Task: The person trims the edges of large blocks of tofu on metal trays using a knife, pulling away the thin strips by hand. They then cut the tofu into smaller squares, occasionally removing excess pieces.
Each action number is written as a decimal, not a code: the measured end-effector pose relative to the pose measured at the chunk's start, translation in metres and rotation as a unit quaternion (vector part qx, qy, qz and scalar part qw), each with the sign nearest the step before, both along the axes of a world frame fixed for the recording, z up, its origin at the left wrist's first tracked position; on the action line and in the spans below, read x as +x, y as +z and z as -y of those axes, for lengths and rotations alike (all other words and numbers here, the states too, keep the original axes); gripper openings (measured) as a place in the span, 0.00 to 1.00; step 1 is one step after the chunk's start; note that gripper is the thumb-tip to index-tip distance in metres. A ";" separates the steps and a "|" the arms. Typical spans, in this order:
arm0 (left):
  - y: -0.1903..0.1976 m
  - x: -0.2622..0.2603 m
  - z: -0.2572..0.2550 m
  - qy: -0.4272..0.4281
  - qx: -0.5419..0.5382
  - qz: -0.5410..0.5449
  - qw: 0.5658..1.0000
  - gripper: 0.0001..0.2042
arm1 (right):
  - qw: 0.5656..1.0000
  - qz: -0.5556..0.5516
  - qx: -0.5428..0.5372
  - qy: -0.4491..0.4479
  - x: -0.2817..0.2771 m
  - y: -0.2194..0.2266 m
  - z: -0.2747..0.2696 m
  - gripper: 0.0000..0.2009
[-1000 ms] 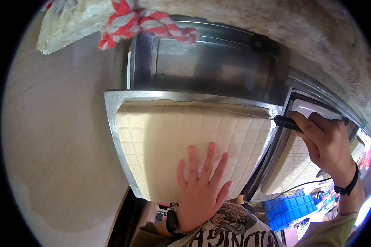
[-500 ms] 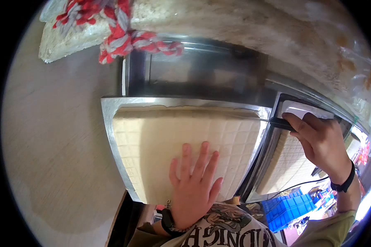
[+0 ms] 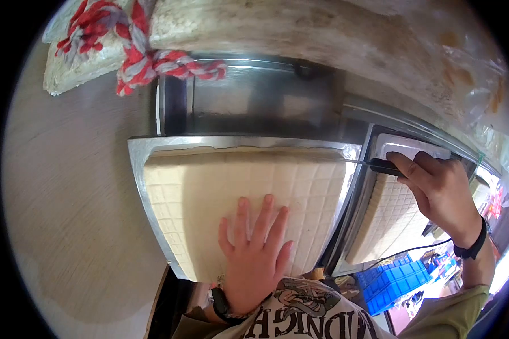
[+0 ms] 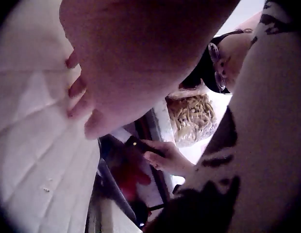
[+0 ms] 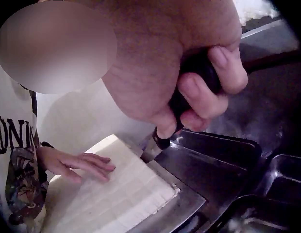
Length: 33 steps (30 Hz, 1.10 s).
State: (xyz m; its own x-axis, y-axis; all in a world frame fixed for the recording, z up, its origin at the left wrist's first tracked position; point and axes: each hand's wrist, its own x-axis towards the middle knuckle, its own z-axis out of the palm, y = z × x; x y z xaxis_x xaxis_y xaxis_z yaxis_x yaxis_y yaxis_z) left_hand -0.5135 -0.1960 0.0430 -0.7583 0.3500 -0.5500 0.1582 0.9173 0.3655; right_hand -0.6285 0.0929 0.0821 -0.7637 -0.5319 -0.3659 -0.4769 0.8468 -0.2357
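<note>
A big pale slab of tofu (image 3: 220, 181), scored into a grid of squares, fills a steel tray (image 3: 137, 148). My left hand (image 3: 251, 248) lies flat on its near part with the fingers spread straight; the right wrist view shows the left hand (image 5: 82, 164) resting on the tofu (image 5: 121, 194). My right hand (image 3: 435, 186) grips a knife by its black handle (image 3: 383, 166) at the slab's far right corner. The thin blade (image 3: 353, 161) lies along the slab's far edge. In the right wrist view the fingers (image 5: 204, 92) wrap the black handle (image 5: 189, 92).
A second steel tray (image 3: 373, 138) holds another scored tofu slab (image 3: 384, 217) right of the first. Behind stands a deep steel container (image 3: 254, 99). A red and white rope (image 3: 136, 56) lies over a rough block at top left. A blue crate (image 3: 396, 279) sits below.
The view has drifted, so everything sits a little further left. My left hand stays flat on the tofu, and my right hand keeps the knife at the far right corner.
</note>
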 end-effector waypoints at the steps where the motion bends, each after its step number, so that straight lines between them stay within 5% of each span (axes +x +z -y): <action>1: 0.001 -0.001 0.000 0.000 0.000 0.000 1.000 0.26 | 1.000 -0.007 0.007 0.005 0.000 0.001 -0.001 0.16; 33: -0.001 0.000 -0.001 0.004 -0.006 0.000 1.000 0.25 | 0.998 -0.006 0.062 0.004 0.011 0.012 -0.040 0.16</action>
